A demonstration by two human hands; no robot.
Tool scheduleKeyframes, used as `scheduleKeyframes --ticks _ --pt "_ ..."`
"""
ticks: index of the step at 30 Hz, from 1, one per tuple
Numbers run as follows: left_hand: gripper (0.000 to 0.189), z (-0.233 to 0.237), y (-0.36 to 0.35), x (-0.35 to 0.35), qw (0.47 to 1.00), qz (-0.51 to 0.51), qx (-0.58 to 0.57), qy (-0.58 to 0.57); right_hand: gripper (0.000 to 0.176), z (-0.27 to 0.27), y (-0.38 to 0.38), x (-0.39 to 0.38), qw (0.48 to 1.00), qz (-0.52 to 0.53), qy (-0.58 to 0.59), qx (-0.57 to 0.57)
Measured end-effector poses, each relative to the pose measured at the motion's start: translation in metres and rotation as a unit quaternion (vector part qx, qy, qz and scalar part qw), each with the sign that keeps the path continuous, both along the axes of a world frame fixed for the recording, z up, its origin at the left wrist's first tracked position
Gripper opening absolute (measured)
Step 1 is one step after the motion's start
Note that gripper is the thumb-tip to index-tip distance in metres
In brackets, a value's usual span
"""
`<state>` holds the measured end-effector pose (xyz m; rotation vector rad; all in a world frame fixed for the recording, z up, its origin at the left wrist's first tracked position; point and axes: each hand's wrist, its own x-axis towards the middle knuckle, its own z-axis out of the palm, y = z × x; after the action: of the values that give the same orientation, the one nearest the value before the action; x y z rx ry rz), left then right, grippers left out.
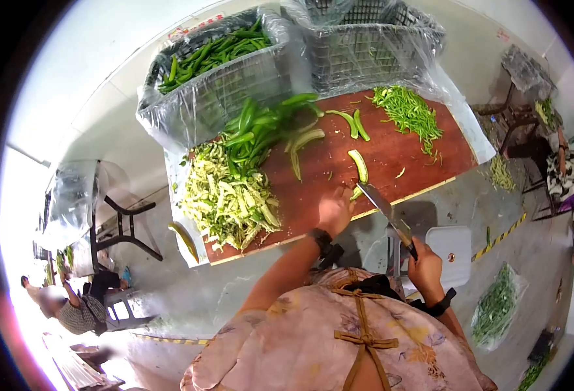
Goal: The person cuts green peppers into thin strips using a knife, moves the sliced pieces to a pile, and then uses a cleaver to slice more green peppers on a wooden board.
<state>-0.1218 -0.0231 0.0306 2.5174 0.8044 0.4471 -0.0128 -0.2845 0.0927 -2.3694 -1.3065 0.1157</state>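
My left hand rests on the red-brown cutting board, fingers closed over the near end of a green pepper piece. My right hand grips the handle of a knife whose blade points toward that pepper by the board's front edge. Another halved pepper lies just beyond. A pile of whole green peppers lies at the board's back left, next to a heap of pale cut strips.
Two plastic-lined grey crates stand behind the board, the left crate full of green peppers, the right crate showing no contents. Thin green cuttings lie at the board's back right. A white stool, bagged greens, and seated people are around.
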Motion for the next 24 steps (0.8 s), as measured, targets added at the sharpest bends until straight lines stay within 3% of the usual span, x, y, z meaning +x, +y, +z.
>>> scheduleKeyframes --ticks 3,7,10,24 --pt "0.02 -0.013 -0.005 0.004 0.998 0.014 0.022 -0.064 0.054 0.004 -0.001 0.007 0.994 0.013 -0.082 -0.076" --pt "0.02 -0.034 -0.009 0.009 0.992 0.051 0.036 -0.111 0.056 0.005 -0.007 0.017 0.99 0.055 -0.096 -0.083" --pt "0.018 -0.04 -0.008 0.014 0.991 0.063 0.099 -0.064 0.053 0.005 -0.01 0.024 0.991 0.071 -0.077 -0.082" --pt "0.02 -0.034 -0.02 0.014 0.985 0.102 0.117 -0.073 0.057 0.019 -0.007 0.038 0.984 0.139 0.009 -0.108"
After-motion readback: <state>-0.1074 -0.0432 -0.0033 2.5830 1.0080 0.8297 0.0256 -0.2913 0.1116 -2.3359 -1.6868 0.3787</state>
